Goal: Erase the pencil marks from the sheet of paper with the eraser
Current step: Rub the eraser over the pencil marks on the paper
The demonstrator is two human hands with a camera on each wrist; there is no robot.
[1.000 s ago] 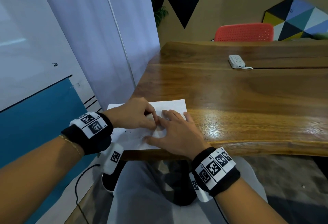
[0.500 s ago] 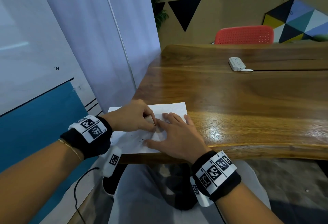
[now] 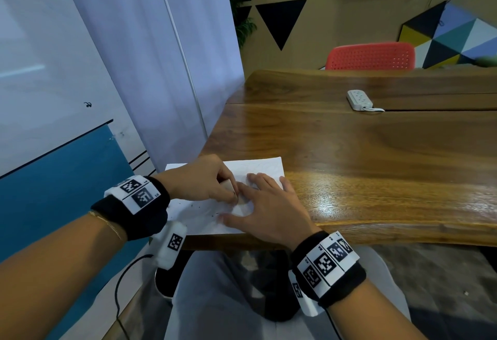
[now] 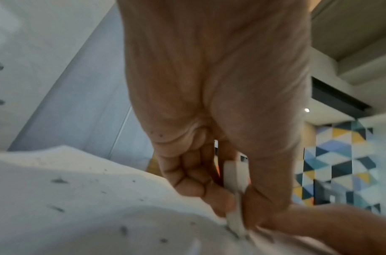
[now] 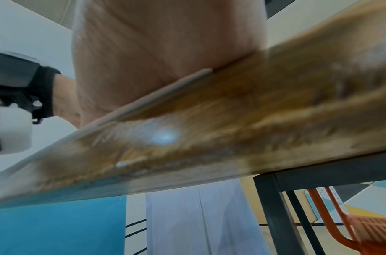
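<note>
hands: 2 — left hand [image 3: 200, 179] and right hand [image 3: 271, 209]
eraser [image 4: 235, 195]: 1
sheet of paper [image 3: 265, 166]: 1
eraser crumbs [image 4: 58, 180] on the sheet: many small dark specks — too scattered to count
wrist bands with square black-and-white markers [image 3: 139, 191]: 2, one per wrist
wooden tabletop slabs [image 3: 376, 156]: 2, with a seam between
power strip [image 3: 359, 100]: 1
red chair [image 3: 371, 57]: 1
black triangles on the wall [image 3: 282, 19]: at least 3, some cut off
</note>
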